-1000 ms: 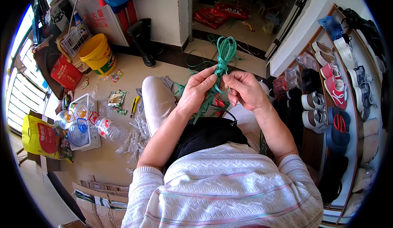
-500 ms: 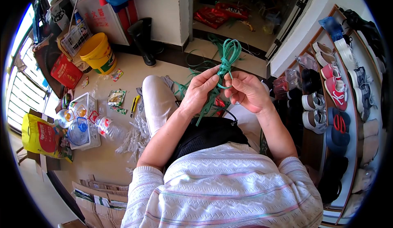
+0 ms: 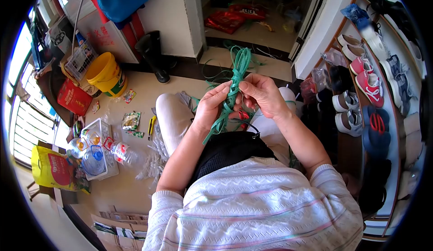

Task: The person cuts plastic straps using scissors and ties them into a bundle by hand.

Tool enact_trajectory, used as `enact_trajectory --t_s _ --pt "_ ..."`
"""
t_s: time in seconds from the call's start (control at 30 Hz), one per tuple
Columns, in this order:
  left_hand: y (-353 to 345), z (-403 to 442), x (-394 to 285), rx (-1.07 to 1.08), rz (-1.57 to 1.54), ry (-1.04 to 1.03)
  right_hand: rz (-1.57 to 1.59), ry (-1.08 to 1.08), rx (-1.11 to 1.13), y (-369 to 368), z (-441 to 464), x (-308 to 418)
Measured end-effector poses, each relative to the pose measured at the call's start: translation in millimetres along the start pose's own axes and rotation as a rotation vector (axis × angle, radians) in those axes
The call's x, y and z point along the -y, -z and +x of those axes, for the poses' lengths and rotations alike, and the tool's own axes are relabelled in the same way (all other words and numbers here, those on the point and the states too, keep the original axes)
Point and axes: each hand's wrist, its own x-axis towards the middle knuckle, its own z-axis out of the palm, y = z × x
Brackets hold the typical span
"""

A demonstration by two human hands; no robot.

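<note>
A bundle of green plastic strap (image 3: 241,61) hangs between my two hands above my lap, looped at the top and wrapped round its middle. My left hand (image 3: 213,102) is closed on the bundle's left side, thumb and fingers around the wrapped part. From the right, my right hand (image 3: 264,95) pinches at the wrapped middle with thumb and forefinger. Loose green ends (image 3: 218,127) hang below my left hand. More green strap (image 3: 216,73) lies on the floor behind the bundle. A small red thing (image 3: 244,116) shows below my hands, partly hidden.
To the left stand a yellow bucket (image 3: 103,73), a white basket with plastic bottles (image 3: 106,172) and a yellow bag (image 3: 49,167). A yellow cutter (image 3: 152,127) lies on the floor. A shoe rack (image 3: 391,179) lines the right. Flattened cardboard (image 3: 108,239) is at lower left.
The bundle has tilted and shifted slightly left and down with my hands. My right hand has moved from a loop at the bundle's right side onto its wrapped middle.
</note>
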Motion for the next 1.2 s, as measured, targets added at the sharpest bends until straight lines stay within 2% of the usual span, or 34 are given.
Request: enact_trajectory --t_s 0.1,0.23,0.37,0.47,0.67,0.73,0.77,0.93,1.03,1.2 --pt "7.9 2.8 -0.6 0.24 -0.183 0.034 0.049 0.013 0.015 9.9 1.1 3.8" --pt "4.3 2.8 3.7 0.26 -0.076 0.079 0.151 -0.078 0.009 12.5 4.0 6.7" --pt "2.9 2.3 4.6 0.242 -0.152 0.094 0.078 0.115 -0.068 16.6 6.5 9.1" --pt "6.5 1.8 4.9 0.209 -0.178 0.108 0.018 0.183 -0.174 26.8 13.0 20.1" --pt "4.8 0.1 -10.2 0.125 0.137 0.063 -0.016 0.224 -0.251 36.8 20.0 25.9" --pt "14.0 -7.9 -25.8 0.005 0.227 -0.026 -0.001 0.196 -0.263 38.4 22.1 24.0" --pt "28.5 -12.9 -38.0 0.031 0.303 -0.061 -0.012 0.172 -0.263 42.7 19.2 22.0" --pt "105.9 -82.7 -95.6 -0.405 0.416 -0.249 -0.058 -0.084 -0.286 84.2 3.9 -20.7" --pt "168.1 -146.3 -96.2 -0.645 0.398 -0.264 -0.027 -0.207 -0.327 114.1 -9.4 -37.9" --pt "257.9 -242.8 -44.5 -1.074 0.552 -0.03 -0.024 -0.286 -0.344 126.1 -5.9 -44.1"
